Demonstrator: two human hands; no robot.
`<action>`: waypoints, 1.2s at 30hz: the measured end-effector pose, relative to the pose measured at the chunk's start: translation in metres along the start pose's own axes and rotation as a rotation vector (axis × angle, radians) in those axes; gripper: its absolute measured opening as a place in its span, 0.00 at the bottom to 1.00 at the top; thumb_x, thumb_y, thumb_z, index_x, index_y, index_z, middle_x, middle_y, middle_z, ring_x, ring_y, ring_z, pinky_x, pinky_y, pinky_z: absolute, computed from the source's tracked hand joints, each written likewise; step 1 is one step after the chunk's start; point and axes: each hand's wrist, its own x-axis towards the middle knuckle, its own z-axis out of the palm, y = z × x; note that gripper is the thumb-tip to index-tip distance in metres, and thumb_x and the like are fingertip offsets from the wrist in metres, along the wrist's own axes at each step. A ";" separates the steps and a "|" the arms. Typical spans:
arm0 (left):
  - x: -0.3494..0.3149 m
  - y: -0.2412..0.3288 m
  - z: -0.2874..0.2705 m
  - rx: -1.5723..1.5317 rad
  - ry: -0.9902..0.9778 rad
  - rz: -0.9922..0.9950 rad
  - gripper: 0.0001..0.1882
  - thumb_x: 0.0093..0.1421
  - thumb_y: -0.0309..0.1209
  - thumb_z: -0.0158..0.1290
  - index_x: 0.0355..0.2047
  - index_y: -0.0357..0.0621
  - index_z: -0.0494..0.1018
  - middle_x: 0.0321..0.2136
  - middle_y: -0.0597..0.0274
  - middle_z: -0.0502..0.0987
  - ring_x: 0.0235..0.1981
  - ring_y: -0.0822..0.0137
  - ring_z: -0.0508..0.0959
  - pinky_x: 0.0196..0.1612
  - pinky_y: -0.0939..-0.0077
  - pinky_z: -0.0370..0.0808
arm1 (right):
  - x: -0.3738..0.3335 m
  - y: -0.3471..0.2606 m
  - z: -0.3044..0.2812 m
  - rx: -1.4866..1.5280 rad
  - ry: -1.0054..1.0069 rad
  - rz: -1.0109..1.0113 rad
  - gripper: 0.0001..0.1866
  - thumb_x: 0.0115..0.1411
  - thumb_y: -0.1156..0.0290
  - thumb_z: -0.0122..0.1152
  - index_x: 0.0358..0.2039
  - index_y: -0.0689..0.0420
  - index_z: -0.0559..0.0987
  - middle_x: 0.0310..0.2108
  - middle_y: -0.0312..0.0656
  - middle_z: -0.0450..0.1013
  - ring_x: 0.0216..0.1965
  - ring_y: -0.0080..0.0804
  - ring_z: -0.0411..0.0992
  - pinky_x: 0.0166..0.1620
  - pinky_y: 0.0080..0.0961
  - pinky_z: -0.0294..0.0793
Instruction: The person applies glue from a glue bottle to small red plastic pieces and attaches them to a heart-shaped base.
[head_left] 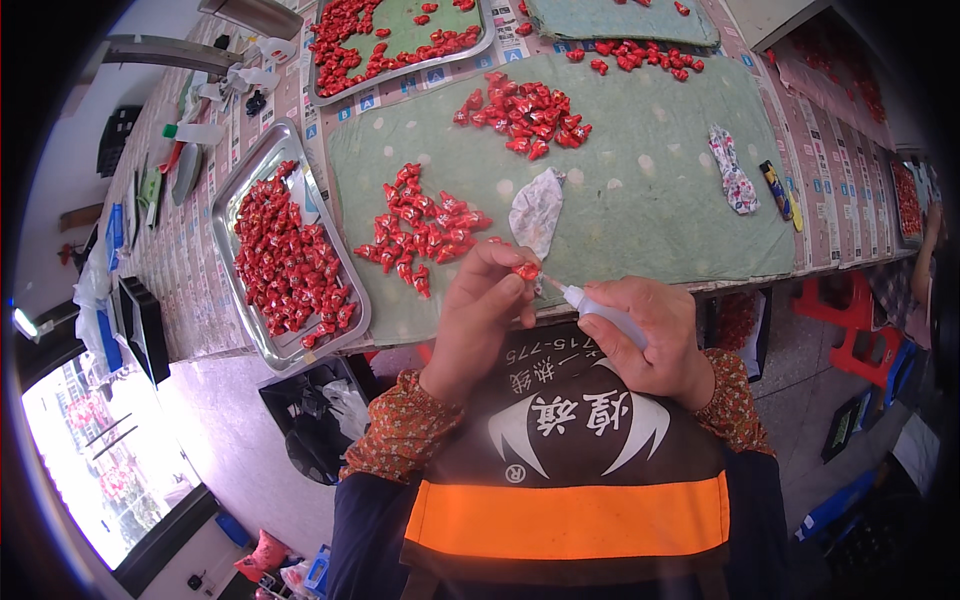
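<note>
Pinching a small red piece (527,270) in the left hand (478,312), the person's right hand (655,335) grips a glue bottle (600,311) touching it, red piles (425,228) at twelve o'clock, apparently many pieces remaining.

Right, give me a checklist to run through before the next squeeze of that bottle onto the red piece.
1. Left hand pinches the small red piece at its fingertips: ok.
2. Right hand is wrapped around the squeeze bottle: ok.
3. Bottle's nozzle tip meets the red piece: ok, it looks to be touching.
4. Work is held over the table's near edge, above the green mat: ok.
5. Liquid left in the bottle: cannot tell, the hand covers it.
6. More red pieces in reach, in a pile on the mat: ok.
</note>
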 end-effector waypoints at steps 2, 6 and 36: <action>0.000 0.000 -0.001 0.001 -0.006 0.003 0.09 0.65 0.25 0.51 0.45 0.47 0.67 0.44 0.61 0.73 0.37 0.74 0.73 0.34 0.78 0.76 | -0.001 0.000 0.000 0.018 -0.016 0.015 0.13 0.52 0.77 0.69 0.39 0.61 0.78 0.29 0.48 0.77 0.27 0.45 0.78 0.30 0.32 0.76; 0.002 -0.001 -0.004 -0.018 -0.023 0.021 0.10 0.65 0.25 0.51 0.45 0.47 0.67 0.45 0.61 0.72 0.37 0.74 0.73 0.34 0.78 0.76 | -0.002 0.000 0.001 0.057 -0.021 0.026 0.13 0.53 0.76 0.69 0.39 0.61 0.78 0.30 0.47 0.78 0.27 0.43 0.78 0.31 0.30 0.76; -0.005 0.013 -0.002 -0.116 0.036 -0.009 0.11 0.70 0.37 0.46 0.50 0.49 0.66 0.40 0.64 0.68 0.33 0.74 0.70 0.30 0.81 0.70 | 0.072 0.083 -0.034 -0.400 0.072 0.086 0.09 0.56 0.71 0.65 0.37 0.55 0.77 0.35 0.41 0.71 0.30 0.43 0.74 0.32 0.34 0.73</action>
